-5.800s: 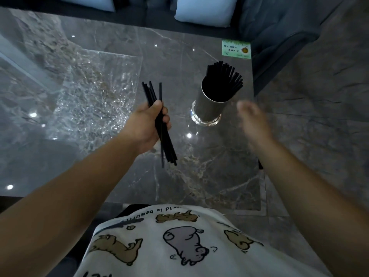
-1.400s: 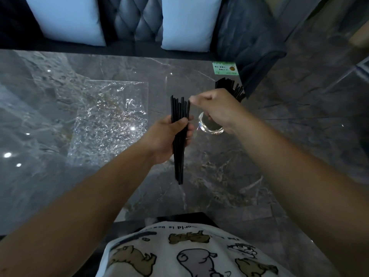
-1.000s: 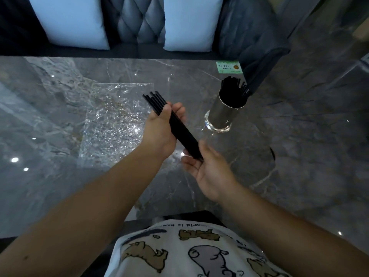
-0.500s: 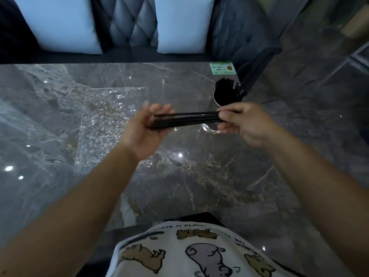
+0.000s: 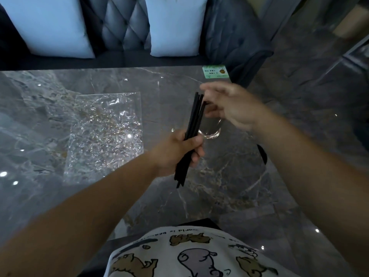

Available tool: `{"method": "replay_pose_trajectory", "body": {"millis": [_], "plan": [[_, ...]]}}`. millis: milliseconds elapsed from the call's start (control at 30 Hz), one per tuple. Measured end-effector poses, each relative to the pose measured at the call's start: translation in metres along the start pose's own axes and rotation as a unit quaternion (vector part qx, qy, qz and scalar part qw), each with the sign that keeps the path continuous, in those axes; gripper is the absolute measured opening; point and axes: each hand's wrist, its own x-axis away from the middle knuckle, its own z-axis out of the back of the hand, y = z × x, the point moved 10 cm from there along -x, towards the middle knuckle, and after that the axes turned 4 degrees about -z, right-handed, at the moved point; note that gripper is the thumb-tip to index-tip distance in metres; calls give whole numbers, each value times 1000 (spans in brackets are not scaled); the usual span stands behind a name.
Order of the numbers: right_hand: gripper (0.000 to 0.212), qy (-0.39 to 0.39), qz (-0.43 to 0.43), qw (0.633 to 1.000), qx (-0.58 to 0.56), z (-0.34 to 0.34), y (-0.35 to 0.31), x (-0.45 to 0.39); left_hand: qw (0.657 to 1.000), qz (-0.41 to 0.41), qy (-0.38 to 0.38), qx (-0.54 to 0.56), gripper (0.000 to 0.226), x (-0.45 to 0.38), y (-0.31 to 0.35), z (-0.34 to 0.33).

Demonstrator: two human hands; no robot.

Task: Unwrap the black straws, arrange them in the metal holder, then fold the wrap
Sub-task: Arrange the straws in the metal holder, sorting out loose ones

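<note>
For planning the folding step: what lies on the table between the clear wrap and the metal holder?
In the head view, only bare marble table lies between the clear wrap and the metal holder.

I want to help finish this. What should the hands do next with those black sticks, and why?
Probably the right hand should pull a few straws from the left hand and drop them into the holder just behind. Its fingers are already at their tips.

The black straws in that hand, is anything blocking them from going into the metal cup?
Only the person's own right hand, which hovers over the metal holder and hides its top. The left hand holds the black straws just beside it.
</note>
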Motion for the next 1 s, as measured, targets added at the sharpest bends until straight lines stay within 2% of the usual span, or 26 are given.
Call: {"method": "replay_pose_trajectory", "body": {"millis": [67,133,267,400,533,633,700,767,833,933,1000], "plan": [[39,-2,-14,997,-75,-13,26,6,999,3,3,33,14,-3,-8,-4],[42,-12,-10,997,-75,-29,35,8,998,10,-12,58,16,-5,-14,-14],[41,62,57,996,-13,-18,7,8,992,22,-34,119,19,-5,-24,-34],[63,-17,34,991,132,-22,12,13,986,40,-60,153,19,-1,-30,-48],[67,-62,19,989,134,-23,18,15,976,60,-67,199,15,3,-37,-56],[57,-81,9,995,65,-20,21,12,976,51,-65,201,17,0,-33,-55],[46,-40,5,999,-3,-4,22,10,980,34,-55,188,18,-4,-26,-51],[50,9,-4,999,-38,10,30,11,984,16,-47,172,18,-7,-19,-45],[47,-12,-21,999,-32,5,42,16,988,2,-56,147,21,-8,-13,-42],[27,-71,-26,997,20,-16,50,24,993,-6,-75,94,23,-10,-13,-44],[22,-51,-18,997,55,-15,45,23,995,-8,-75,70,22,-12,-15,-46]]}}
